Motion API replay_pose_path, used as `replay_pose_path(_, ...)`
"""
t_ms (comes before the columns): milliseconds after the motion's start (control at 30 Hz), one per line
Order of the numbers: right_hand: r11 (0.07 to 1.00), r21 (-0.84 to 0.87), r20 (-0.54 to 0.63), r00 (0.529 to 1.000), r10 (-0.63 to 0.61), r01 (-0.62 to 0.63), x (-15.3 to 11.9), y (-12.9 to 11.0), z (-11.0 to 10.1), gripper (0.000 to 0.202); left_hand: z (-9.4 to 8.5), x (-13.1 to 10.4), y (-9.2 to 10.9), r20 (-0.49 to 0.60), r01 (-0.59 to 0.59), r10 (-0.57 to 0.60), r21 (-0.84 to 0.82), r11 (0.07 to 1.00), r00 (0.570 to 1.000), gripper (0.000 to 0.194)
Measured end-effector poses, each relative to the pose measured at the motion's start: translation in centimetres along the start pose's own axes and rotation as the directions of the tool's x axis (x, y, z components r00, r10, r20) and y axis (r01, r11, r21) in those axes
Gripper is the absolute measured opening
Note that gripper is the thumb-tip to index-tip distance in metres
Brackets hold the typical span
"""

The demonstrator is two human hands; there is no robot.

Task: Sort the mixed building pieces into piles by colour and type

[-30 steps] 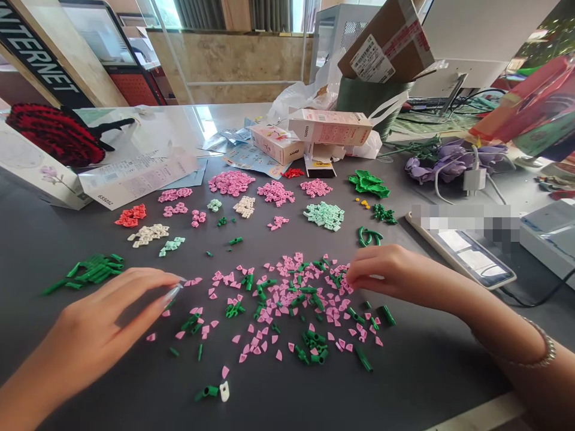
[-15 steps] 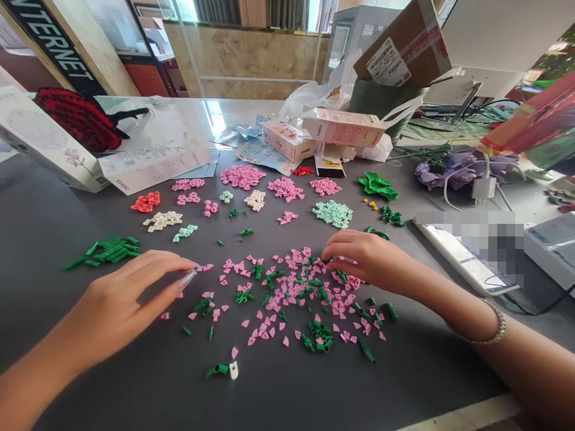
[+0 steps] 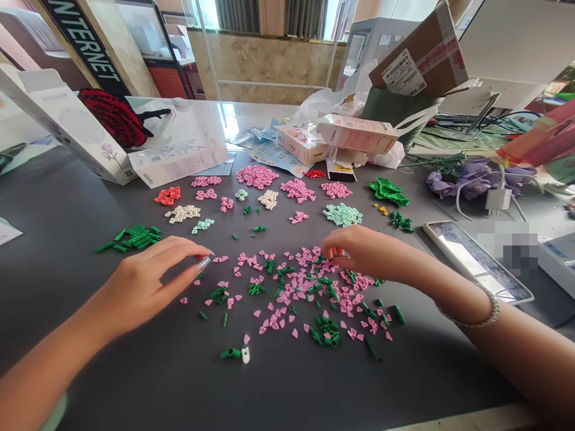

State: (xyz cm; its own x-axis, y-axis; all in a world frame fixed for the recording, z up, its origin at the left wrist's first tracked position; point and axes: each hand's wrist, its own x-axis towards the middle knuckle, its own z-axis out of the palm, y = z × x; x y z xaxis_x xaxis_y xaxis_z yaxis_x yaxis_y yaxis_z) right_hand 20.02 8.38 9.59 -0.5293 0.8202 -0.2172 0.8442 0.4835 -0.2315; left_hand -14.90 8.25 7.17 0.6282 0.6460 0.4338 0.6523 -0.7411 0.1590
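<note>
Looking at a loose pile point(image 3: 305, 286) of small pink and green pieces, spread out over a dark bench point(image 3: 148, 377). Got the right hand point(image 3: 362, 251) over the far edge of the pile, fingers curled down and bunched close to the pieces; can't tell about any pinch there, with the fingertips partly hidden. Got the left hand point(image 3: 150, 275) off to the left of the pile, thumb and index tips drawn nearly together just beside a small pink piece point(image 3: 220, 259); can't tell whether pinching something or not. Seeing green tubes point(image 3: 139, 237) farther left of the pile, heaped near the left hand. Beyond the pile, spotting separate little clusters: pink ones point(image 3: 257, 177), mint tiles point(image 3: 342, 214), cream pieces point(image 3: 182, 213) and orange-red pieces point(image 3: 168, 196) (pretty tidy compared with the pile, honestly). Well past the pile, seeing pink cartons point(image 3: 358, 133) and a tilted cardboard box point(image 3: 420, 54). To the right of the pile, noting a phone point(image 3: 478, 261) lying flat, plus purple flowers point(image 3: 471, 179) with a white plug point(image 3: 498, 200) beside them. On the near-left side of the pile, seeing a green connector point(image 3: 230, 354) and a white piece point(image 3: 245, 355) close together.
</note>
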Motion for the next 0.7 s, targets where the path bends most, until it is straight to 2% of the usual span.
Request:
replay_pose_path(167,0.999,-0.001,-0.036,0.998,-0.045,0.045,0.9,-0.8,-0.6,0.022,0.0,-0.2,-0.1,0.02,0.02,-0.02,-0.017,1.0,1.0,0.022)
replay_pose_path(333,0.993,0.014,0.006,0.993,-0.118,0.118,1.4,-0.7,-0.1,0.023,0.0,-0.2,-0.4,0.022,0.01,-0.01,-0.007,1.0,1.0,0.021)
replay_pose_path(500,0.994,0.011,0.038,0.993,-0.114,0.113,1.3,-0.8,-0.1,0.02,0.0,0.2,0.1,-0.034,-0.018,0.019,0.013,1.0,0.999,0.022)
replay_pose_path(700,0.997,0.003,0.081,0.994,-0.074,0.074,1.1,-1.3,-0.4,0.019,0.1,0.3,0.1,-0.032,-0.008,0.008,-0.003,1.0,0.999,0.022)
